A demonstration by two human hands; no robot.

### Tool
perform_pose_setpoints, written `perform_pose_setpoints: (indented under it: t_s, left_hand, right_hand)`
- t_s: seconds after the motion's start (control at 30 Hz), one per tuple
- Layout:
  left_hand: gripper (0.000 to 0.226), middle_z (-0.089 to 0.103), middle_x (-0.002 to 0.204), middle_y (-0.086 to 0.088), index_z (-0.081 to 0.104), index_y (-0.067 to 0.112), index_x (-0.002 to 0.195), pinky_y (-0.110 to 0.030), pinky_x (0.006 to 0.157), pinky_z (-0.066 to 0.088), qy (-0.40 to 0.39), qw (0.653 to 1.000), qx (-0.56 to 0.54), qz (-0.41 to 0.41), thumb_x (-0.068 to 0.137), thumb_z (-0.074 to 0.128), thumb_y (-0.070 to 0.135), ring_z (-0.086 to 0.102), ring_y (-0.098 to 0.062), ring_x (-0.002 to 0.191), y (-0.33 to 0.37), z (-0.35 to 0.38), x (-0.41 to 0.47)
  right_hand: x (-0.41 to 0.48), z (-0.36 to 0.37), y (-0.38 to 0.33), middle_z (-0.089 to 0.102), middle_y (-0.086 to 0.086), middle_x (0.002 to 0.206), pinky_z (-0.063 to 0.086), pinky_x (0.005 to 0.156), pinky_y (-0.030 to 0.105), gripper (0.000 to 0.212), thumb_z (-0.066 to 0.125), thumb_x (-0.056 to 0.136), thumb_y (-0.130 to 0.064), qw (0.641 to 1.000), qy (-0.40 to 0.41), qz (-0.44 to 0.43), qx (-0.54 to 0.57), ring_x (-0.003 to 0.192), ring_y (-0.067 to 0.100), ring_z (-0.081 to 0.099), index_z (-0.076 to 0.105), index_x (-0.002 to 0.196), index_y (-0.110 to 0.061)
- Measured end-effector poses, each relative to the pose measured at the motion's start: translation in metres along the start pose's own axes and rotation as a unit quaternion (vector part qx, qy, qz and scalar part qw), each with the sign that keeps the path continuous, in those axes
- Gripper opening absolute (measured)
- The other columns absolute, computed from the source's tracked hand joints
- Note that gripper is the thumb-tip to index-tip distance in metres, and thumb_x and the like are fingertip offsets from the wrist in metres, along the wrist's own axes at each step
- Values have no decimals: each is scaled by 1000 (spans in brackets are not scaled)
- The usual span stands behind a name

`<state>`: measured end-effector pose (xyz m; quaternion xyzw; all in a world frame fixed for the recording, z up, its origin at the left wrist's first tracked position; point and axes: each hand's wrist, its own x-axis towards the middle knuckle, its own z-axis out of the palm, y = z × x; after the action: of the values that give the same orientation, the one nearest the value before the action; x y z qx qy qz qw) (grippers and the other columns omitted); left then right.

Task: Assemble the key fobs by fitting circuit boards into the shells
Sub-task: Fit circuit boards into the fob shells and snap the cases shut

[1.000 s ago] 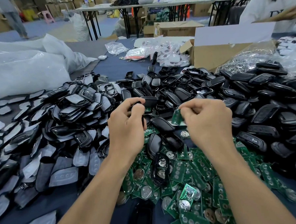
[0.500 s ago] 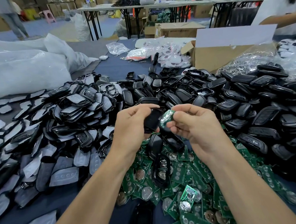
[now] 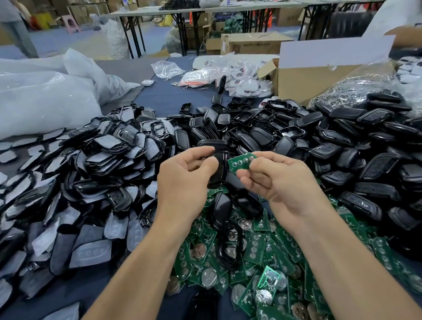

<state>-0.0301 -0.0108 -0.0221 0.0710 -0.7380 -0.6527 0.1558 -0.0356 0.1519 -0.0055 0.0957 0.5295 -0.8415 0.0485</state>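
Key fob shells (image 3: 338, 138) lie heaped in black drifts behind and to the right of the green pile of circuit boards (image 3: 259, 255), and I place everything else against that pile. Above its far edge the left hand (image 3: 182, 183) is curled around one shell (image 3: 220, 164), thumb and fingers closed on it and holding it on end. Over the same edge, a little further right, the right hand (image 3: 279, 180) pinches a single board (image 3: 239, 162) by its lower corner, contact dots facing up. Board and shell sit right beside each other; I can't tell whether they touch, and the board is not yet seated. The corner pinch worries me: it looks likely to let the board pivot, so it could go in crooked and catch on the shell's rim. I can't see the shell's open side from here, so the board might also meet it the wrong way round. If either grip slips, the part drops into the pile below and is lost among its look-alikes.
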Motion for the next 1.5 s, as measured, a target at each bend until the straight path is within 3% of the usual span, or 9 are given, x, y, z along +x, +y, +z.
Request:
perform_pose_setpoints:
  t_s: [0.1,0.2,0.37,0.47,0.63,0.77,1.0,1.23,1.5]
  left_hand:
    - [23,80,83,15,77,40,93,-10,72,53,-22,1000,-7,5,88,81,17,74,1,80,3,1,-1]
    - [26,79,78,14,77,37,91,-9,68,51,-35,999,-38,-14,88,80,10,70,4,71,5,1,-2]
    - [57,78,83,5,65,29,138,-24,72,60,-102,990,-95,-23,93,66,-6,72,-7,75,7,0,-3]
    - [69,81,95,-2,51,27,149,-24,73,62,-125,985,-121,-10,94,62,-13,78,-13,82,7,1,-4]
    - [38,82,92,-3,70,21,113,-26,71,63,-84,989,-121,-19,93,66,-10,79,-18,85,7,1,-2]
    - [27,81,85,-1,77,20,95,-23,70,62,-53,997,-61,-21,91,71,-6,79,-17,81,1,1,1]
    - [37,82,92,-1,82,26,93,-26,74,63,-97,993,-60,-24,93,66,-7,80,-17,86,2,2,0]
    - [47,82,95,1,83,32,89,-32,80,64,-104,994,-32,-19,92,62,-10,79,-18,90,1,2,0]
    - [43,82,95,2,82,29,93,-25,75,63,-107,994,-37,-10,92,63,-10,79,-15,89,2,3,-1]
  right_hand:
    - [-3,5,4,74,16,74,59,57,25,10,67,91,8,998,-2,-27,-53,63,23,75,69,94,-1]
    - [-3,6,6,73,21,76,57,55,24,7,69,90,7,991,21,-67,-116,59,23,73,72,91,1]
    - [-2,6,7,73,14,66,55,49,25,10,63,94,6,993,36,-64,-88,52,22,70,68,91,-2]
    - [2,5,8,73,10,68,50,46,23,10,61,98,0,992,36,-68,-99,53,21,67,67,94,-8]
    - [4,1,10,75,8,70,45,45,22,18,65,95,-1,974,27,-139,-180,52,16,61,68,84,-15]
    - [3,-4,7,73,0,66,44,44,27,18,71,91,-10,926,40,-231,-296,49,14,57,73,83,-26]
    - [-1,-1,7,74,-18,69,57,64,33,18,77,89,-18,883,47,-270,-381,64,14,71,74,79,-33]
    - [-1,-2,3,72,-9,62,48,47,25,23,76,87,-10,908,34,-233,-347,46,6,56,76,73,-28]
    - [-1,1,9,71,-16,62,54,54,24,19,78,87,-17,880,72,-257,-392,57,11,69,75,73,-29]
